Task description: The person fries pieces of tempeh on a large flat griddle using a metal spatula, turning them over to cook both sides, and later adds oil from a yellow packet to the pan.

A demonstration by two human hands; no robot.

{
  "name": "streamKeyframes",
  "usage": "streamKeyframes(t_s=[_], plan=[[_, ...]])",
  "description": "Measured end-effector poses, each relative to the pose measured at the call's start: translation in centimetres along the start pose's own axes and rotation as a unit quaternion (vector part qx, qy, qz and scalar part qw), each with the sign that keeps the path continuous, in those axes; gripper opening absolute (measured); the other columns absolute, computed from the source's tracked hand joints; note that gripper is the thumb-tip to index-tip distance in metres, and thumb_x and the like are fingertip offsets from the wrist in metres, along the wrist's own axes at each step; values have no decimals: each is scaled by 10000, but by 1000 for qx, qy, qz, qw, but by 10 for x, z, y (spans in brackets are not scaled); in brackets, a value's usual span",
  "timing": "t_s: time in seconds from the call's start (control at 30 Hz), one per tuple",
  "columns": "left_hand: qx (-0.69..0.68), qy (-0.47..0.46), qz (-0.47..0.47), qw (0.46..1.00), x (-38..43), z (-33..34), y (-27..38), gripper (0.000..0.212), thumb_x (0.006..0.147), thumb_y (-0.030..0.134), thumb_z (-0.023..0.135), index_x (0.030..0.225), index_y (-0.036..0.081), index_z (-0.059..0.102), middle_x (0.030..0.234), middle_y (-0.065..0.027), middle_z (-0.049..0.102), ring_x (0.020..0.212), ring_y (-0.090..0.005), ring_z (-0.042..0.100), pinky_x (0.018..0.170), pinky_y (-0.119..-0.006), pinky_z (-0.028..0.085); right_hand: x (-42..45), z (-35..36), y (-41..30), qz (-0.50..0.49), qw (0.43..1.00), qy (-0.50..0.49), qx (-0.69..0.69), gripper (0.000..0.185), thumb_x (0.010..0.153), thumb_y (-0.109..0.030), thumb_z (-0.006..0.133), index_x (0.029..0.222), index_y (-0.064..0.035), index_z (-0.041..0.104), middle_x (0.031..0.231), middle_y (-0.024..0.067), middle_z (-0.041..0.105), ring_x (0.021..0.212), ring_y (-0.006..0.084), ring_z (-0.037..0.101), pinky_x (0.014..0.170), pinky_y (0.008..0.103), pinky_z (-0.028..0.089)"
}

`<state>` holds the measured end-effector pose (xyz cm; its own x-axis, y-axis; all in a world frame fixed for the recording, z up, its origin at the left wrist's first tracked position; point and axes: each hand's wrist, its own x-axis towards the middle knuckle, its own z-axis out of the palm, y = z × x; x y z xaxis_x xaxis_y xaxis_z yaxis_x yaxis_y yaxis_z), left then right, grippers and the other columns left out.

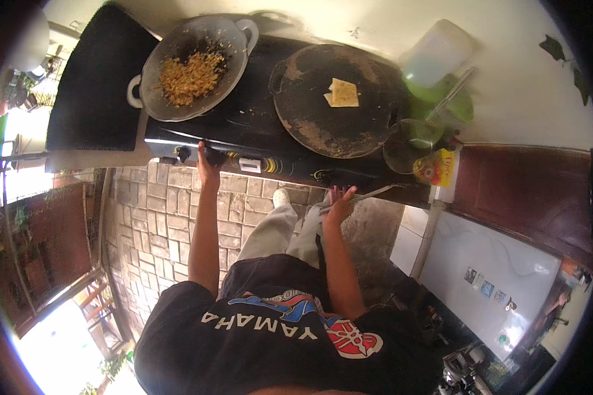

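Note:
My left hand (209,165) is at the front edge of a black two-burner gas stove (257,131), beside the left knob (181,154); whether it grips anything is unclear. My right hand (339,206) holds a long thin utensil (375,192), its far end hidden or blurred, below the stove's right knob (324,176). A metal wok (150,74) with two handles stands on the left burner, with fried, crumbly food (190,79) in it. On the right burner lies a dark round griddle (306,113), bearing folded flat pieces of pale dough or bread (344,94).
Right of the griddle are a clear bowl (398,148), green plastic ware (459,106), a translucent container (437,52) and a yellow-red packet (437,168). A black mat or board (101,84) lies left of the wok. A white panel with magnets (489,276) stands lower right.

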<state>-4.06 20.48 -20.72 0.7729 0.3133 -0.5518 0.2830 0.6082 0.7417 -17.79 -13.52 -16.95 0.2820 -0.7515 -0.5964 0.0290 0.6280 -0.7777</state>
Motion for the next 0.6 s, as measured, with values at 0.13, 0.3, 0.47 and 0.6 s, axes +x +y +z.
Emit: streamKeyframes(t_s=[0.13,0.3,0.47,0.6], plan=[[-4,4,17,1000,-9,6,2,798,789,597,731,1351,76,507,1260,-102,572,1112,-265,577,900,-437,481,-8,-83,33,-140,973,-11,-185,534,991,-522,529,1019,11,513,700,39,567,586,151,551,494,344,413],[8,-19,5,1000,8,-14,-2,805,792,623,715,1351,83,504,1265,-104,564,1109,-250,569,883,-417,487,8,-124,55,-316,831,-158,-429,490,1023,-482,455,935,-16,574,720,114,634,636,274,636,529,395,429],[21,-19,4,1000,-4,-1,6,845,804,648,686,1402,105,435,1273,-102,543,1096,-239,549,887,-415,479,-21,-68,18,-344,786,-218,-464,479,1026,-436,411,916,-1,580,680,210,574,633,419,589,560,475,423],[32,-27,-5,999,0,-5,7,854,808,672,664,1403,105,432,1269,-103,540,1092,-240,548,902,-414,453,-8,-70,32,-307,799,-206,-475,525,1028,-470,383,918,2,585,703,220,595,670,428,613,581,480,434]])
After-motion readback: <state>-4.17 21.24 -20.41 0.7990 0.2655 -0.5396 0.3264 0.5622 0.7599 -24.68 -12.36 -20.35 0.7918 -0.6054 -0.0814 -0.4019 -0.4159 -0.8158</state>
